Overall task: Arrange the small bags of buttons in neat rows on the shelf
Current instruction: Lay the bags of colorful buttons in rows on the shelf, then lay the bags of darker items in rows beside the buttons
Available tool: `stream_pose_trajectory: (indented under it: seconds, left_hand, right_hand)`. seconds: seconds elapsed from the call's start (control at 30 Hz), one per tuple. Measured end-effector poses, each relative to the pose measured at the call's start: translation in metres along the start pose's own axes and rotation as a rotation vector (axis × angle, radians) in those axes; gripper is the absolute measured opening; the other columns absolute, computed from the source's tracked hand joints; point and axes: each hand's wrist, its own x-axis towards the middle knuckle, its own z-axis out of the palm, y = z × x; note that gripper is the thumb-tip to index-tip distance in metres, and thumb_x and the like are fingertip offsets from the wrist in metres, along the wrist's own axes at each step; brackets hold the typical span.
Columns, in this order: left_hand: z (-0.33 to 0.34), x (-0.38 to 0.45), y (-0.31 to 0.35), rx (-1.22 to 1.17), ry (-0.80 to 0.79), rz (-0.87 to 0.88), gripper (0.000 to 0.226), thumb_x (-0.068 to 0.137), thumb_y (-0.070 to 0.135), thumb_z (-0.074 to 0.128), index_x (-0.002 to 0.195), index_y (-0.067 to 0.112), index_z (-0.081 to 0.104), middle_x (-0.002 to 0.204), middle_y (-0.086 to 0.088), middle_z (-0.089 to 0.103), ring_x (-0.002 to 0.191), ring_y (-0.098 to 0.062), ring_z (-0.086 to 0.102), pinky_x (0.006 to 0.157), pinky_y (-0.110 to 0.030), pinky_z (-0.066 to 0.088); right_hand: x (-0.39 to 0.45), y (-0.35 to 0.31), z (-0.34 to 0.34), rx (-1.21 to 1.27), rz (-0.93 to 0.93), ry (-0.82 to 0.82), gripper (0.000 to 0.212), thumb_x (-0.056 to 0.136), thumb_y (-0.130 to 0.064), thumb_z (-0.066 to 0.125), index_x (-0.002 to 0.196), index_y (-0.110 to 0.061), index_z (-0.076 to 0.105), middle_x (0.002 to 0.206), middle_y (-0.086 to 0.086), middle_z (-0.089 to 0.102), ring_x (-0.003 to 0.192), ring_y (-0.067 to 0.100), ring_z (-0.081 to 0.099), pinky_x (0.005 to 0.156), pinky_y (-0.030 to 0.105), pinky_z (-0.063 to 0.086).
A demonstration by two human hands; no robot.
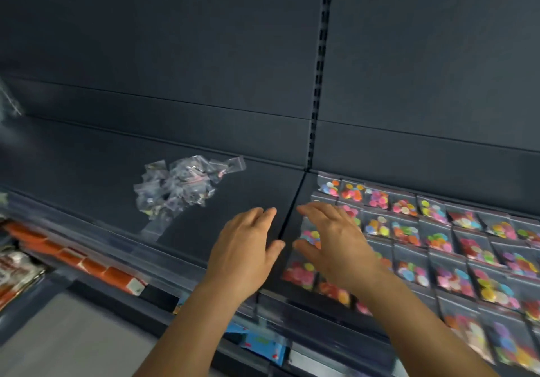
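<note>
Hands flat, fingers spread, gripping nothing: left hand point(245, 248), right hand point(333, 242) over button bags point(438, 236); no legible writing.

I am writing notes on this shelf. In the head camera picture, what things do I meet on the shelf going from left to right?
Heap of clear small bags → left hand → right hand → rows of bags with colourful buttons.

right hand point(333, 245) hides bags beneath | rows of button bags point(455, 248) cut off right | heap of clear bags point(178, 186) contents too small | lower-shelf goods point(87, 262) blurred
</note>
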Motion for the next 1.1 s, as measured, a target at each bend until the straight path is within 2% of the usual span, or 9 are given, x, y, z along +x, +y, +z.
stream_pose_trajectory:
  seconds: [0.17, 0.37, 0.6, 0.77, 0.9, 1.03, 1.1]
  left_hand:
    - [-0.012, 0.012, -0.07, 0.009, -0.005, -0.018, 0.06, 0.096, 0.043, 0.043, 0.149, 0.024, 0.022, 0.15, 0.005, 0.032, 0.138, -0.013, 0.026, 0.112, -0.026, 0.022]
    - [-0.019, 0.028, -0.132, 0.002, 0.033, -0.118, 0.059, 0.095, 0.041, 0.047, 0.147, 0.022, 0.027, 0.148, 0.004, 0.035, 0.136, -0.017, 0.029, 0.112, -0.03, 0.026]
    - [-0.022, 0.042, -0.181, 0.007, 0.12, -0.288, 0.049, 0.099, 0.03, 0.04, 0.145, 0.018, 0.032, 0.147, 0.0, 0.036, 0.136, -0.019, 0.03, 0.11, -0.032, 0.03]
    - [-0.022, 0.049, -0.196, -0.027, 0.091, -0.333, 0.046, 0.096, 0.031, 0.048, 0.14, 0.02, 0.043, 0.135, 0.0, 0.047, 0.129, -0.019, 0.036, 0.103, -0.03, 0.036]
    - [-0.019, 0.054, -0.197, -0.078, 0.093, -0.389, 0.044, 0.091, 0.033, 0.059, 0.132, 0.021, 0.05, 0.126, -0.001, 0.049, 0.125, -0.021, 0.038, 0.097, -0.032, 0.041]
    - [-0.018, 0.056, -0.197, -0.143, 0.106, -0.394, 0.048, 0.087, 0.03, 0.064, 0.132, 0.023, 0.051, 0.122, -0.002, 0.052, 0.12, -0.021, 0.043, 0.096, -0.034, 0.043]
    - [-0.016, 0.056, -0.198, -0.194, 0.121, -0.388, 0.045, 0.085, 0.027, 0.067, 0.128, 0.023, 0.055, 0.117, -0.002, 0.055, 0.115, -0.02, 0.047, 0.093, -0.033, 0.044]
  right_hand:
    - [0.044, -0.044, 0.029, 0.018, 0.015, -0.006, 0.061, 0.091, -0.042, 0.054, 0.145, -0.025, 0.031, 0.148, -0.008, 0.034, 0.138, 0.013, 0.028, 0.115, 0.028, 0.018]
    - [0.088, -0.079, 0.051, 0.066, 0.006, -0.052, 0.057, 0.093, -0.038, 0.052, 0.144, -0.025, 0.032, 0.149, -0.007, 0.034, 0.139, 0.013, 0.026, 0.115, 0.028, 0.019]
    - [0.139, -0.103, 0.075, 0.11, -0.036, -0.131, 0.056, 0.093, -0.035, 0.052, 0.145, -0.023, 0.032, 0.148, -0.004, 0.038, 0.139, 0.017, 0.028, 0.115, 0.034, 0.025]
    - [0.166, -0.112, 0.093, 0.162, 0.005, -0.169, 0.058, 0.092, -0.032, 0.055, 0.144, -0.021, 0.033, 0.146, 0.001, 0.04, 0.135, 0.023, 0.034, 0.108, 0.032, 0.033]
    - [0.18, -0.116, 0.107, 0.232, 0.077, -0.153, 0.062, 0.085, -0.032, 0.064, 0.14, -0.023, 0.036, 0.133, 0.004, 0.05, 0.123, 0.024, 0.046, 0.101, 0.038, 0.043]
    - [0.185, -0.118, 0.111, 0.281, 0.129, -0.141, 0.064, 0.082, -0.025, 0.068, 0.138, -0.022, 0.038, 0.125, 0.004, 0.051, 0.118, 0.024, 0.05, 0.097, 0.039, 0.046]
    - [0.186, -0.118, 0.111, 0.286, 0.127, -0.134, 0.057, 0.083, -0.021, 0.067, 0.134, -0.021, 0.043, 0.11, 0.0, 0.055, 0.109, 0.022, 0.054, 0.092, 0.036, 0.048]
